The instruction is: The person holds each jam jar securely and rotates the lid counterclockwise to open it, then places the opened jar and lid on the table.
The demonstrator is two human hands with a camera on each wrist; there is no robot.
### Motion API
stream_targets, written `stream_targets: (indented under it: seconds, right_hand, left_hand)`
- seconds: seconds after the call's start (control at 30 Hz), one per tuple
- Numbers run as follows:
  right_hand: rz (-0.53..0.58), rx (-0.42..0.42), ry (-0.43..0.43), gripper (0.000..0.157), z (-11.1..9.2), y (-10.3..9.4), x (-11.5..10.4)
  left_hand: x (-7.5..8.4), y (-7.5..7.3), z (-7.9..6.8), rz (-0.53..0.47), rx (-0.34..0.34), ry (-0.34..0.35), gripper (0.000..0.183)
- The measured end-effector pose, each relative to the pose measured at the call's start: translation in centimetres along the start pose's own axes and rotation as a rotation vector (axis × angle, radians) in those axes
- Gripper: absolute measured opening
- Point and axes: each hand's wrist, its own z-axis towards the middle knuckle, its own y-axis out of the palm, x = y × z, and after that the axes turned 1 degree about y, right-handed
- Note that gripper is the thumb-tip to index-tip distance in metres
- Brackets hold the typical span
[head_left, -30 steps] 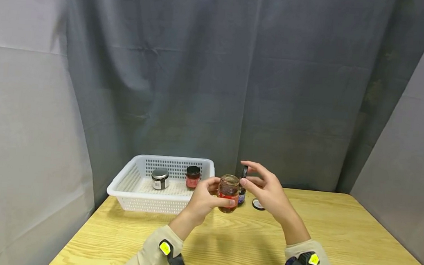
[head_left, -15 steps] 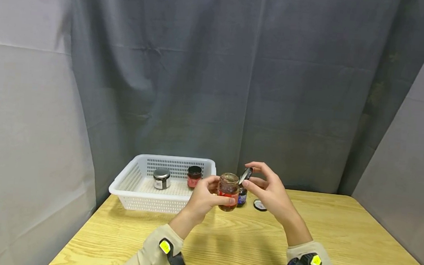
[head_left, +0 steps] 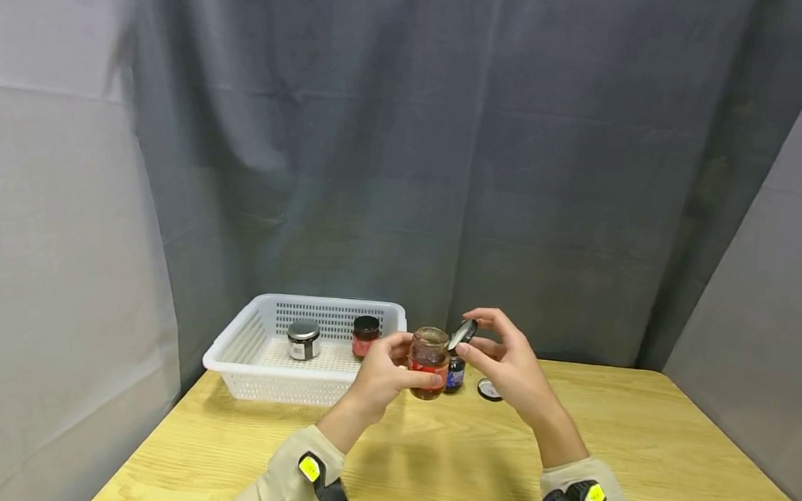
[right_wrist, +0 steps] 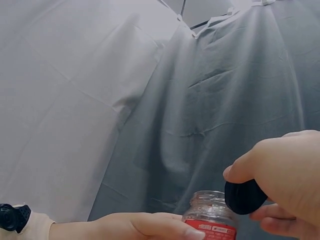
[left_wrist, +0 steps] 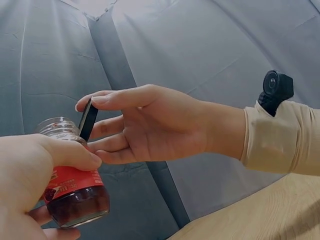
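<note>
Nearest me, two beige sleeves reach forward over the wood-grained bench, both on the near side of the white basket, which I take as reference. My left grip, off the basket's near right corner, is curled round a red-labelled glass jar. The jar is lidless, near upright, raised off the bench and just right of the basket; dark contents are visible. My right grip, farther right of the basket, pinches a black lid between thumb and fingers. The lid is tilted, its pale inner face toward the jar's mouth and just beside it; contact with the rim I cannot confirm.

Beyond, right of the basket, a second lid lies on the bench, pale side up. A blue-labelled jar stands between it and the basket, its top partly hidden. Inside the basket are a silver-lidded jar, near the middle, and a black-lidded jar, toward the right rear. Behind the basket hangs a grey curtain.
</note>
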Motion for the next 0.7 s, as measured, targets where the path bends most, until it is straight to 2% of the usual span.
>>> stream_targets:
  seconds: [0.13,0.47,0.7]
  right_hand:
    - [0.020,0.005,-0.017,0.043,-0.1,0.0,0.1]
    - [0.065,0.046,-0.077,0.041,-0.6,-1.5,1.3]
    - [-0.001,0.097,-0.097,0.038,-0.9,-2.4,2.3]
  left_hand:
    - [0.2,0.3,0.3,-0.010,0.023,-0.001,0.053]
    - [0.1,1.8,1.5,-0.014,0.038,0.007,0.051]
    - [-0.2,2.6,2.0,0.044,0.084,0.002,0.052]
